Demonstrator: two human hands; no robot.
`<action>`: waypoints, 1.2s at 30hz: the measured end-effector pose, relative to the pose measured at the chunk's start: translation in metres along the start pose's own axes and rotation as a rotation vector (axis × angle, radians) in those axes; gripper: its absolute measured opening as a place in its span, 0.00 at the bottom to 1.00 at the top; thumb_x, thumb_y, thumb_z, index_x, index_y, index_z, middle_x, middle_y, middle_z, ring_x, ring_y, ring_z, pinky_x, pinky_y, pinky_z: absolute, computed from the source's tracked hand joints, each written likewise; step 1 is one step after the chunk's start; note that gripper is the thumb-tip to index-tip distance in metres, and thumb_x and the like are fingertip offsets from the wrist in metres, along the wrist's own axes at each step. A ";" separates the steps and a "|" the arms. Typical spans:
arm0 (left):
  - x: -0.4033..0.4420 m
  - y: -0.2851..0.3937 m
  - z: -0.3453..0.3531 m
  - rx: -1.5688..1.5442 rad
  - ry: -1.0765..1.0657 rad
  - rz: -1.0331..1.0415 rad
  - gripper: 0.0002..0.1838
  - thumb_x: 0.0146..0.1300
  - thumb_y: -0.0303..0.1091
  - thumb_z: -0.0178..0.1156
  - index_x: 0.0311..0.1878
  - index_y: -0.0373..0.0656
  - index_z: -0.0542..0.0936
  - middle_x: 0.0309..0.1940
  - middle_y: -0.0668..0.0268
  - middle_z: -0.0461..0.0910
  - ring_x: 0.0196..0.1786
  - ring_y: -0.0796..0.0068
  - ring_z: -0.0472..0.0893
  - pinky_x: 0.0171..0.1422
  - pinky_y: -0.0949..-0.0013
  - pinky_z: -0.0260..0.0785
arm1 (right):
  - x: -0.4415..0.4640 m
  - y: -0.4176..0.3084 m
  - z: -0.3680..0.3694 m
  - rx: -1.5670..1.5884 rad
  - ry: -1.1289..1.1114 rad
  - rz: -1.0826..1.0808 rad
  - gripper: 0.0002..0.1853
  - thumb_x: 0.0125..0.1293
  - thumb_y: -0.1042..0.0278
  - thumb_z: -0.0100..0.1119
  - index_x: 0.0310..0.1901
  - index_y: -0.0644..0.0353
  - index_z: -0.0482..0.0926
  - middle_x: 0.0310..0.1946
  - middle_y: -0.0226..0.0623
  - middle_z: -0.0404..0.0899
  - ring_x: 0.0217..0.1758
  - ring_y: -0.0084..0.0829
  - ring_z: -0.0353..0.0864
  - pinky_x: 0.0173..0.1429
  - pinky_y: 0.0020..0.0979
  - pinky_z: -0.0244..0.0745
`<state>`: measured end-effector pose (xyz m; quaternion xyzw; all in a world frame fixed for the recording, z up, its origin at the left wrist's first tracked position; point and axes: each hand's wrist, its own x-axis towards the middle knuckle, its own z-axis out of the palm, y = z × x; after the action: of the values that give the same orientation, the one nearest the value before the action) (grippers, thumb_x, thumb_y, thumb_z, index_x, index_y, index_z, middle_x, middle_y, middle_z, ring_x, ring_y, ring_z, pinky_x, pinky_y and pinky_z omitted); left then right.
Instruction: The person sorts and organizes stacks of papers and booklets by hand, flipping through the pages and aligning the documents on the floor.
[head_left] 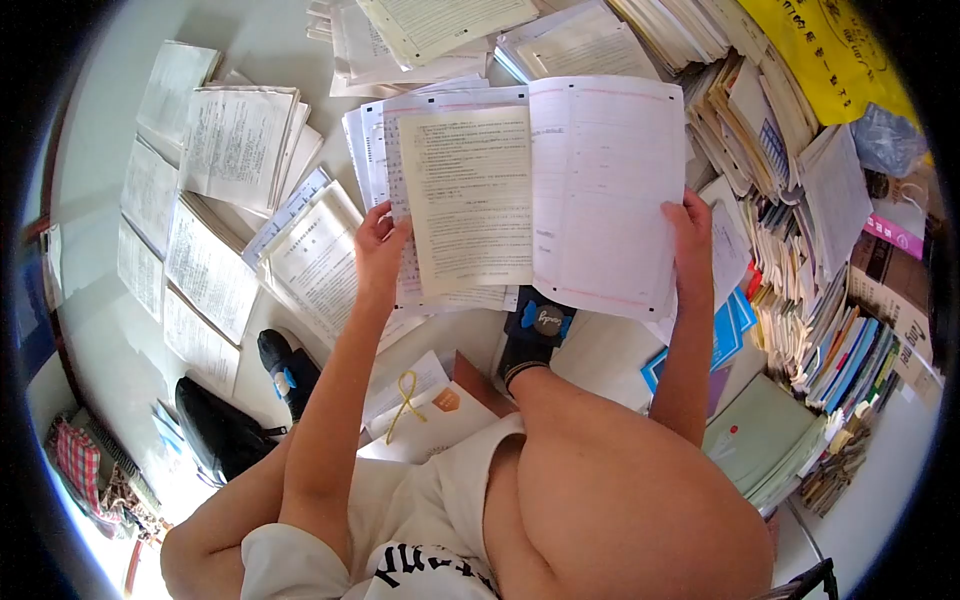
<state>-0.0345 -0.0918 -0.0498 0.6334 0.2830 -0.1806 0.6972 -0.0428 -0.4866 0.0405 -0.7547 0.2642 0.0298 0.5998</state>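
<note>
An opened white answer sheet (610,190) with red border lines spreads in front of me. A cream printed page (475,200) lies over its left part. My left hand (382,240) is closed on the left edge of these papers, thumb near the cream page. On the other side, my right hand (688,232) pinches the right edge of the white sheet. Just below the papers shows a foot in a dark sock (540,315). Beneath my left hand, a printed booklet (315,255) rests on the floor.
Stacks of printed papers (240,140) cover the floor to the left. Piles of worn papers (750,110) and a row of books (850,350) line the right, near a yellow bag (820,50). A black pouch (225,430) and a white folder (430,420) lie nearer me.
</note>
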 end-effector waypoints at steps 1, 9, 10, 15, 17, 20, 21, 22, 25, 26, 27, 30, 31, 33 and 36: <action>-0.003 0.006 0.004 0.024 -0.003 -0.021 0.21 0.70 0.26 0.60 0.65 0.34 0.73 0.48 0.63 0.85 0.45 0.78 0.81 0.50 0.74 0.73 | -0.002 -0.002 0.005 0.012 0.042 -0.006 0.18 0.65 0.68 0.58 0.55 0.68 0.82 0.42 0.35 0.84 0.42 0.23 0.81 0.49 0.29 0.77; -0.009 0.008 0.016 -0.019 -0.213 0.028 0.38 0.76 0.59 0.47 0.73 0.35 0.65 0.60 0.50 0.78 0.62 0.62 0.78 0.67 0.59 0.71 | -0.036 -0.049 0.087 0.345 -0.469 -0.042 0.28 0.77 0.48 0.55 0.69 0.57 0.68 0.40 0.36 0.83 0.41 0.27 0.85 0.46 0.29 0.81; -0.009 0.007 0.017 -0.103 -0.218 -0.004 0.42 0.75 0.66 0.41 0.75 0.35 0.63 0.63 0.48 0.75 0.65 0.58 0.76 0.70 0.57 0.69 | -0.035 -0.055 0.091 0.353 -0.528 -0.036 0.30 0.77 0.44 0.53 0.72 0.52 0.62 0.41 0.37 0.83 0.42 0.29 0.85 0.44 0.29 0.81; -0.014 0.016 0.017 -0.231 -0.113 -0.155 0.47 0.75 0.72 0.35 0.77 0.35 0.60 0.67 0.46 0.72 0.70 0.54 0.71 0.74 0.54 0.65 | -0.016 0.004 0.112 0.157 -0.362 0.101 0.25 0.76 0.53 0.56 0.68 0.55 0.67 0.45 0.42 0.83 0.44 0.34 0.85 0.44 0.33 0.81; -0.007 0.001 0.011 0.179 0.010 0.070 0.43 0.77 0.68 0.35 0.71 0.35 0.70 0.68 0.49 0.72 0.67 0.58 0.73 0.69 0.57 0.67 | -0.017 0.036 0.122 -0.480 -0.193 -0.205 0.24 0.72 0.61 0.60 0.65 0.60 0.69 0.44 0.47 0.82 0.47 0.43 0.85 0.50 0.40 0.80; -0.015 0.010 0.010 0.556 0.187 0.301 0.28 0.75 0.48 0.53 0.64 0.32 0.73 0.68 0.47 0.68 0.70 0.50 0.67 0.74 0.50 0.58 | -0.027 0.049 0.134 -0.666 -0.067 -0.368 0.24 0.68 0.65 0.63 0.62 0.64 0.71 0.43 0.51 0.81 0.50 0.52 0.82 0.58 0.44 0.76; -0.013 0.012 0.009 0.895 0.296 0.507 0.23 0.71 0.39 0.59 0.62 0.31 0.74 0.67 0.46 0.66 0.71 0.47 0.65 0.76 0.48 0.55 | -0.027 0.052 0.141 -0.657 -0.066 -0.377 0.24 0.68 0.65 0.63 0.62 0.64 0.71 0.43 0.51 0.81 0.50 0.52 0.82 0.58 0.44 0.76; -0.007 0.007 0.010 0.877 0.369 0.611 0.22 0.64 0.30 0.63 0.59 0.31 0.75 0.66 0.45 0.64 0.71 0.41 0.61 0.77 0.45 0.52 | -0.026 0.055 0.147 -0.593 -0.069 -0.328 0.24 0.67 0.65 0.64 0.60 0.65 0.71 0.45 0.53 0.81 0.52 0.53 0.82 0.59 0.45 0.76; 0.003 0.011 0.006 0.838 0.271 0.549 0.21 0.65 0.30 0.62 0.58 0.31 0.76 0.68 0.42 0.61 0.72 0.40 0.59 0.78 0.44 0.51 | -0.021 0.057 0.163 -0.469 -0.083 -0.193 0.23 0.67 0.65 0.65 0.58 0.67 0.70 0.49 0.56 0.81 0.54 0.56 0.81 0.61 0.46 0.75; 0.002 0.011 0.007 0.837 0.276 0.550 0.21 0.65 0.30 0.62 0.58 0.31 0.76 0.68 0.42 0.61 0.72 0.40 0.59 0.78 0.44 0.51 | -0.019 0.057 0.167 -0.415 -0.090 -0.101 0.23 0.67 0.66 0.65 0.57 0.67 0.70 0.51 0.58 0.81 0.56 0.57 0.81 0.61 0.47 0.74; -0.001 0.018 0.012 0.933 0.270 0.553 0.20 0.64 0.29 0.62 0.58 0.30 0.76 0.69 0.42 0.61 0.72 0.40 0.60 0.77 0.43 0.54 | -0.015 0.061 0.170 -0.414 -0.093 -0.107 0.23 0.67 0.66 0.65 0.57 0.67 0.70 0.51 0.58 0.81 0.56 0.57 0.81 0.61 0.47 0.74; -0.013 0.029 0.025 1.063 0.247 0.640 0.20 0.63 0.26 0.61 0.58 0.31 0.77 0.68 0.41 0.62 0.70 0.40 0.64 0.73 0.43 0.61 | -0.006 0.067 0.173 -0.414 -0.096 -0.145 0.22 0.67 0.67 0.65 0.57 0.67 0.70 0.53 0.59 0.80 0.57 0.57 0.81 0.59 0.49 0.75; -0.017 0.029 0.029 1.098 0.219 0.721 0.19 0.62 0.24 0.60 0.57 0.31 0.78 0.67 0.41 0.64 0.68 0.40 0.66 0.71 0.44 0.66 | -0.004 0.066 0.172 -0.400 -0.116 -0.096 0.20 0.67 0.68 0.64 0.56 0.66 0.70 0.53 0.59 0.81 0.56 0.57 0.81 0.58 0.49 0.75; -0.025 0.018 0.040 0.951 0.177 0.696 0.20 0.61 0.23 0.61 0.58 0.37 0.78 0.62 0.46 0.72 0.61 0.43 0.75 0.61 0.49 0.74 | -0.003 0.065 0.170 -0.389 -0.138 -0.047 0.19 0.68 0.69 0.63 0.56 0.66 0.70 0.52 0.59 0.81 0.55 0.57 0.82 0.57 0.49 0.76; -0.051 0.019 0.057 0.823 -0.140 0.484 0.23 0.60 0.23 0.61 0.61 0.43 0.77 0.56 0.52 0.77 0.53 0.45 0.80 0.55 0.51 0.77 | -0.002 0.078 0.168 -0.424 -0.094 -0.046 0.16 0.69 0.70 0.62 0.54 0.66 0.71 0.50 0.59 0.82 0.53 0.55 0.83 0.55 0.47 0.77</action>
<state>-0.0524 -0.1504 -0.0009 0.8907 -0.0153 -0.1524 0.4280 -0.0327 -0.3425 -0.0752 -0.8675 0.2065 0.1061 0.4400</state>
